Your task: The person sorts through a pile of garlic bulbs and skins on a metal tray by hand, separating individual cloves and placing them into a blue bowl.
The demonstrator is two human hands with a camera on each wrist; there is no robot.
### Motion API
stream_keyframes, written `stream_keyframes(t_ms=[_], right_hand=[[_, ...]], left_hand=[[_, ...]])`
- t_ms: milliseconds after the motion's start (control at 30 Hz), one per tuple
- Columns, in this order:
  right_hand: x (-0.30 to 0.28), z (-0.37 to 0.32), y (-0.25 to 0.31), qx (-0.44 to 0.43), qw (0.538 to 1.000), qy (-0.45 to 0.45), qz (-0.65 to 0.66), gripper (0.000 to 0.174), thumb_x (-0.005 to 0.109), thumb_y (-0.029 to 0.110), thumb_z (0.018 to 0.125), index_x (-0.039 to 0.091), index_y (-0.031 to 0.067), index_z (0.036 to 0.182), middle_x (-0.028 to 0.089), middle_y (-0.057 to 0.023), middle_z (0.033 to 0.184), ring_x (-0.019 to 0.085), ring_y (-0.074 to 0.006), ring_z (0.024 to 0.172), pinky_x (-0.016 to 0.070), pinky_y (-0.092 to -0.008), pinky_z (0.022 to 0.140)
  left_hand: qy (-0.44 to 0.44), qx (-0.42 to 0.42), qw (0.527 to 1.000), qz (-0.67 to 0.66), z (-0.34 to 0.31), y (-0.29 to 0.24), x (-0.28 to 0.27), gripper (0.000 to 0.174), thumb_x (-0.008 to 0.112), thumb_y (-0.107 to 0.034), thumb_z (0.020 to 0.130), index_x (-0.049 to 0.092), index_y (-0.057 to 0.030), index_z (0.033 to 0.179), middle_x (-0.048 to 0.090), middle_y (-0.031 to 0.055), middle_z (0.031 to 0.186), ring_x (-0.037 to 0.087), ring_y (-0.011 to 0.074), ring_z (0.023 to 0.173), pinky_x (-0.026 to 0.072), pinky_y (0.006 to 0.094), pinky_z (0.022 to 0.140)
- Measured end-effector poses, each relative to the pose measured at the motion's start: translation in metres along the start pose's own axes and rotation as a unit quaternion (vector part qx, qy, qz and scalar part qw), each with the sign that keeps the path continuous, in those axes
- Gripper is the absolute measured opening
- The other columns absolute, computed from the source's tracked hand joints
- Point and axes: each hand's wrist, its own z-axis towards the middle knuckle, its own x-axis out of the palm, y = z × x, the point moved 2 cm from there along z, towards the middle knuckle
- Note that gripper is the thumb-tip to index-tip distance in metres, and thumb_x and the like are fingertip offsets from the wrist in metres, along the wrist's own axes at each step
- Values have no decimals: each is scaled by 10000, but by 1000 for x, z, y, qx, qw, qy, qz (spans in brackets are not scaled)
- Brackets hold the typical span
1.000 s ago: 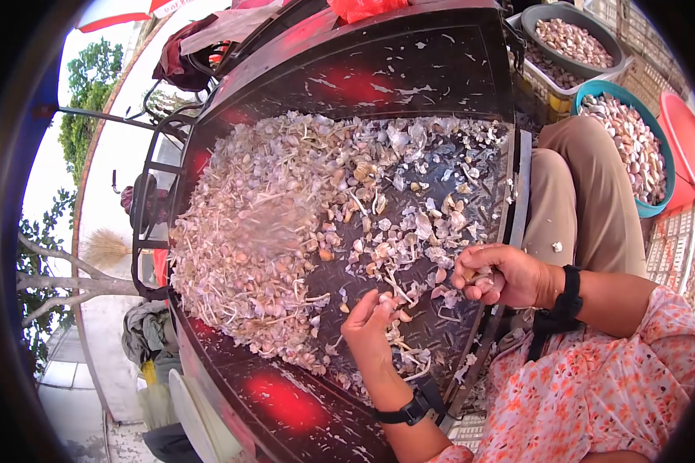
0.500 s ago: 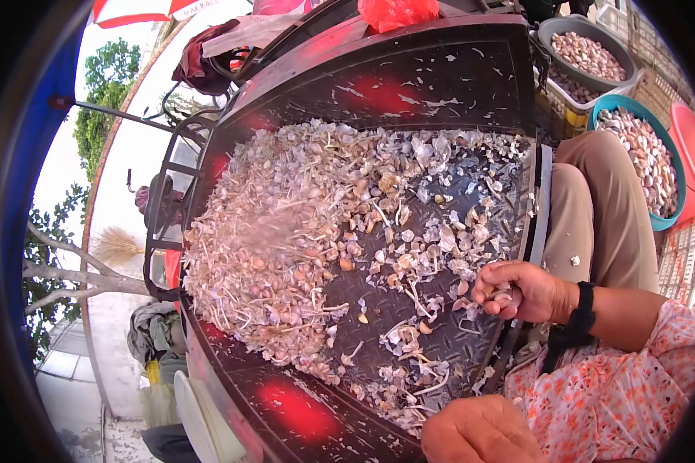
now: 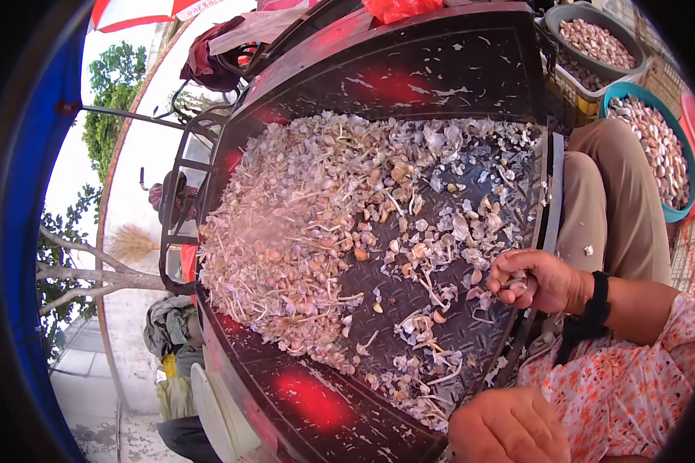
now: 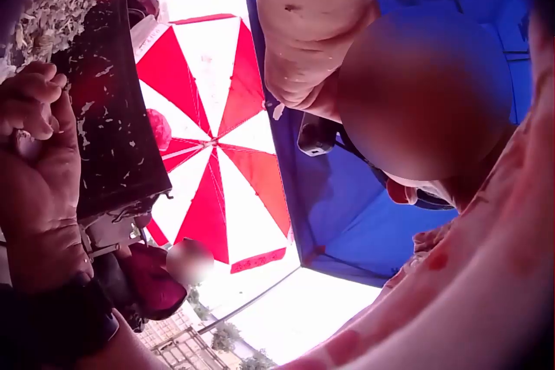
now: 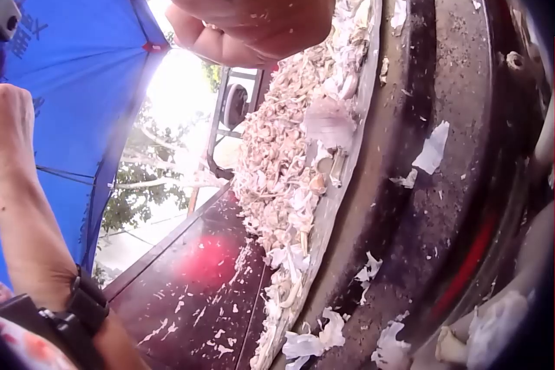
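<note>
My right hand (image 3: 534,282) is over the near edge of a dark cart bed (image 3: 471,274), its fingers curled round several garlic cloves (image 3: 517,287). In the left wrist view the right hand (image 4: 43,170) shows at the left, a pale clove between its fingers. My left hand (image 3: 510,426) is raised close to the head camera, back of the hand up. Its fingertips are hidden there; I cannot tell whether it holds anything. A large heap of garlic cloves, skins and stalks (image 3: 286,231) covers the far part of the cart bed.
At the right stand a teal basin (image 3: 672,201) and a grey basin (image 3: 575,17), both with garlic cloves. The cart's raised side walls (image 3: 440,73) bound the heap. My knees (image 3: 587,201) are against its near edge. A red and white umbrella (image 4: 212,140) stands behind.
My left hand has left the loose cloves on the cart bed and come back and up towards the head camera. The right hand keeps its cloves near the edge. The head view has shifted a little.
</note>
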Motion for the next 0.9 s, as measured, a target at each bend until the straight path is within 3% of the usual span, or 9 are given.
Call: stream_keyframes(t_ms=[133, 200, 233, 300, 467, 533, 767, 867, 900], right_hand=[[-3, 1, -1, 9, 1000, 22, 8, 219, 523, 231, 875, 583, 29, 934, 621, -76, 841, 571, -118, 616, 394, -194, 418], [7, 1, 3, 5, 1000, -3, 21, 240, 507, 243, 887, 580, 30, 971, 622, -79, 855, 575, -125, 629, 399, -198, 422], [9, 2, 5, 1, 999, -28, 34, 263, 492, 254, 898, 576, 30, 1007, 623, -82, 869, 579, -132, 641, 404, -202, 426], [10, 4, 6, 13, 999, 5, 45, 277, 482, 259, 904, 571, 30, 1033, 621, -89, 886, 582, -140, 656, 405, -202, 428], [6, 7, 2, 42, 990, 99, 88, 276, 477, 264, 907, 561, 17, 1000, 596, -119, 902, 535, -138, 628, 400, -199, 428], [9, 4, 5, 30, 992, 92, 81, 274, 487, 261, 901, 556, 4, 968, 588, -122, 892, 511, -128, 605, 394, -197, 427], [2, 5, 12, 20, 994, 63, 86, 272, 497, 262, 899, 560, 3, 948, 594, -109, 892, 537, -129, 633, 398, -192, 431], [-2, 8, 11, 10, 993, 61, 99, 263, 500, 258, 899, 562, 7, 948, 595, -105, 884, 536, -127, 620, 399, -190, 430], [-3, 8, 11, 15, 994, 54, 96, 260, 503, 255, 898, 562, 7, 949, 594, -104, 881, 537, -125, 617, 397, -189, 429]], left_hand=[[-97, -26, 975, 199, -20, -12, 11, 274, 599, 30, 807, 598, 49, 1080, 617, 277, 1008, 660, 369, 788, 547, 429, 682], [-298, -145, 774, 539, -33, -18, 9, 281, 628, 27, 787, 623, 30, 1068, 633, 235, 1017, 658, 297, 819, 519, 374, 750], [-375, -234, 593, 673, -35, -21, 5, 253, 640, 4, 797, 631, 52, 1045, 646, 218, 991, 653, 248, 837, 503, 340, 785], [-420, -278, 418, 756, -64, -49, -31, 284, 658, -52, 809, 616, 76, 1060, 663, 176, 974, 624, 166, 876, 474, 278, 804], [-475, -261, 211, 813, -157, -164, -128, 263, 572, -3, 807, 632, 12, 1063, 661, 186, 985, 663, 237, 882, 492, 312, 787], [-330, -362, 93, 867, -178, -186, -156, 287, 550, 18, 772, 645, -17, 1041, 651, 201, 977, 648, 315, 883, 491, 373, 808], [-227, -446, 93, 861, -176, -201, -185, 241, 575, 2, 700, 682, -85, 897, 622, 213, 768, 597, 399, 715, 482, 423, 676], [-178, -563, 61, 805, -153, -179, -172, 247, 601, -50, 736, 676, -57, 971, 669, 139, 752, 638, 302, 679, 496, 386, 636], [-307, -529, 164, 774, -155, -177, -167, 227, 616, -69, 743, 680, -48, 960, 666, 98, 722, 637, 242, 648, 491, 353, 608]])
